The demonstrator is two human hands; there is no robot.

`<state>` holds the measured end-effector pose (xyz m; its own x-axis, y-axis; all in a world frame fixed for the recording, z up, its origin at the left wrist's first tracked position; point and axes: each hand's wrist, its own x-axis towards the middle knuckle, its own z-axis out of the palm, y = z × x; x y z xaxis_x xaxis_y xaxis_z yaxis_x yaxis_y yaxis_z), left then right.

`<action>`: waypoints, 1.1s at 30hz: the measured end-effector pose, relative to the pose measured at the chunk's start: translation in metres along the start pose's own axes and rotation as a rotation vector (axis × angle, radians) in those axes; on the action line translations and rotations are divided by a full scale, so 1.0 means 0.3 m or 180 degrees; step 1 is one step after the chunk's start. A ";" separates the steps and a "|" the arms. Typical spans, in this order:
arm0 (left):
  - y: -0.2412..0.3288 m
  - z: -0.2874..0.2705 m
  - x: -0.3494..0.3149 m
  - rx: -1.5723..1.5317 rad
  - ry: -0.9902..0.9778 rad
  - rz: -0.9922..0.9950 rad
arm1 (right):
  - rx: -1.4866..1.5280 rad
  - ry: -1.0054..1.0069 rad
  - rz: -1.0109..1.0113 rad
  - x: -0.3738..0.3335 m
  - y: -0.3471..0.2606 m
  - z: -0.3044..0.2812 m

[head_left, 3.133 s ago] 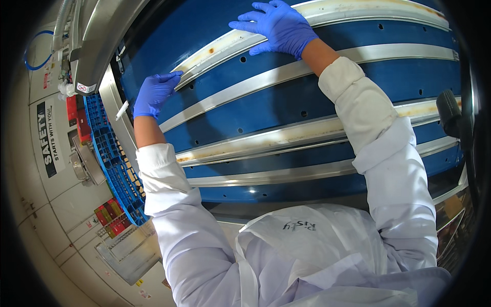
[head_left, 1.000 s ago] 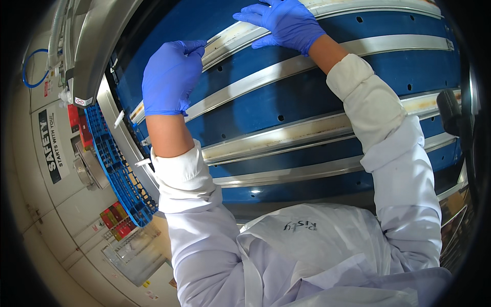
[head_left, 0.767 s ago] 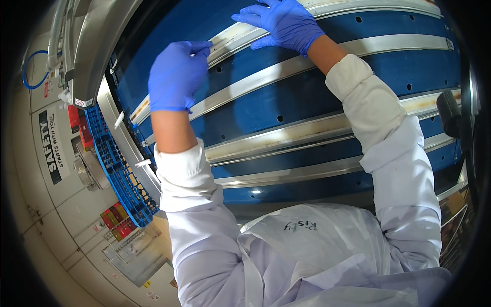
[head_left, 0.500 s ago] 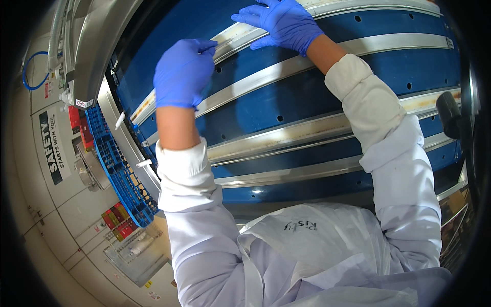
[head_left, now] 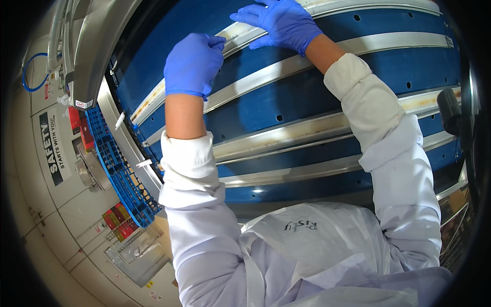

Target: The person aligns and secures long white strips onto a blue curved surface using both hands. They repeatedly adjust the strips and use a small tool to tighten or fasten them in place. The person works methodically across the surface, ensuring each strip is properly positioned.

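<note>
My left hand (head_left: 193,66), in a blue glove, is closed at the far metal rail (head_left: 149,104). Its thumb and fingers are pinched together over the rail's pale, rust-stained channel; whatever they hold, if anything, is too small to make out. Farther right along the same rail, my right hand (head_left: 282,24) is gloved too, its fingers spread and resting on the rail and the blue surface beside it. Nothing shows in that hand. Beneath both hands lies a large blue panel (head_left: 248,118) with small dark holes, crossed by several parallel metal rails.
A grey metal machine arm (head_left: 94,56) rises at the upper left. Below it stand a blue plastic crate (head_left: 110,158) and red boxes (head_left: 118,220). A black knob or handle (head_left: 449,111) juts in at the right. White pegs (head_left: 144,163) stick out along the left frame.
My left hand has slid a short way right and farther off along the rail, toward my right hand, its fingers still pinched. My right hand has hardly moved.
</note>
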<state>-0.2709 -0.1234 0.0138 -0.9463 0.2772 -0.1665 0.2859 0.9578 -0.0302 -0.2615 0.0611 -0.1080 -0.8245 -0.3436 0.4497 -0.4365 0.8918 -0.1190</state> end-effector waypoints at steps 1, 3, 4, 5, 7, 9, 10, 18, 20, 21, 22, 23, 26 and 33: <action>0.010 -0.018 -0.004 -0.0294 -0.0105 -0.0112 | 0.0033 -0.0008 -0.0005 -0.003 0.004 -0.006; 0.029 -0.066 -0.019 -0.0888 -0.0321 -0.0339 | 0.0029 -0.0023 0.0009 -0.006 0.004 -0.010; 0.030 -0.056 -0.015 -0.0903 -0.0317 -0.0291 | -0.0008 -0.0031 0.0027 -0.005 0.001 -0.010; 0.031 -0.036 -0.002 -0.0920 -0.0315 -0.0240 | -0.0048 -0.0041 0.0049 -0.006 -0.001 -0.011; -0.015 0.014 0.023 -0.1270 -0.0426 -0.0154 | -0.0087 -0.0063 0.0010 -0.004 -0.008 -0.019; -0.143 0.061 0.046 -0.1933 -0.0656 -0.0051 | -0.0102 -0.0053 -0.0036 -0.001 -0.016 -0.023; -0.169 0.071 0.044 -0.1961 -0.0658 -0.0148 | -0.0125 -0.0053 -0.0034 -0.005 -0.009 -0.018; -0.495 0.097 -0.011 -0.2026 -0.0734 -0.0612 | -0.0126 -0.0115 -0.0040 0.003 -0.004 -0.018; -0.461 0.089 -0.027 -0.1939 -0.0547 -0.0598 | 0.0000 -0.0253 0.0028 0.011 -0.013 -0.024; -0.418 0.064 -0.025 -0.1573 -0.0527 -0.0614 | -0.0119 -0.0135 0.0086 0.004 -0.008 -0.009; -0.363 0.027 -0.027 -0.1213 -0.0509 -0.0637 | -0.0236 -0.0025 0.0139 -0.006 -0.008 0.017; -0.313 0.002 -0.025 -0.0852 -0.0488 -0.0656 | -0.0354 0.0085 0.0196 -0.012 0.001 0.041; -0.225 0.014 -0.030 -0.1489 -0.0239 -0.0063 | -0.0387 0.0030 0.0188 -0.006 -0.012 0.038; -0.304 0.073 -0.032 -0.1998 -0.0785 -0.0441 | -0.0434 0.0000 0.0146 -0.015 -0.023 0.030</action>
<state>-0.2847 -0.2151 -0.0034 -0.8844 0.1948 -0.4240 -0.0473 0.8666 0.4967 -0.2579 0.0539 -0.1171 -0.8425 -0.3015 0.4464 -0.3453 0.9383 -0.0181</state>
